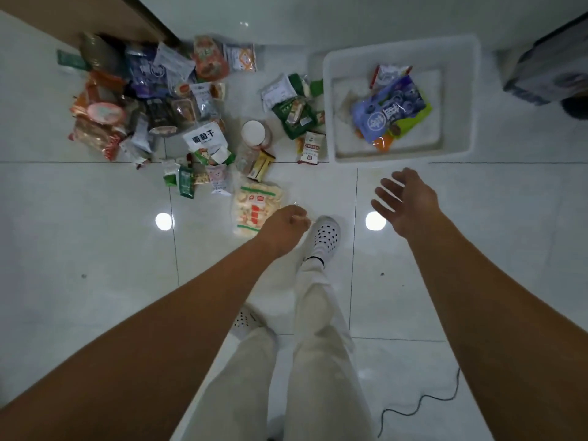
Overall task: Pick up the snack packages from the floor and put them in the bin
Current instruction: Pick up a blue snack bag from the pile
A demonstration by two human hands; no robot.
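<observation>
Several snack packages (149, 100) lie scattered on the white tiled floor at the upper left. A clear bag of pale crackers (256, 205) lies nearest, just left of my left hand (286, 229), which hangs curled into a loose fist with nothing visible in it. A white plastic bin (458, 100) stands at the upper right and holds a purple-blue package (389, 111) plus a small red-white packet (389, 73). My right hand (407, 203) is open, fingers spread, empty, just in front of the bin's near rim.
A white-lidded jar (254, 133) and green packets (294, 117) lie between the pile and the bin. My feet in white perforated clogs (326, 237) stand below the hands. A dark cord (423, 402) trails at the lower right. A dark box (550, 65) sits at the far right.
</observation>
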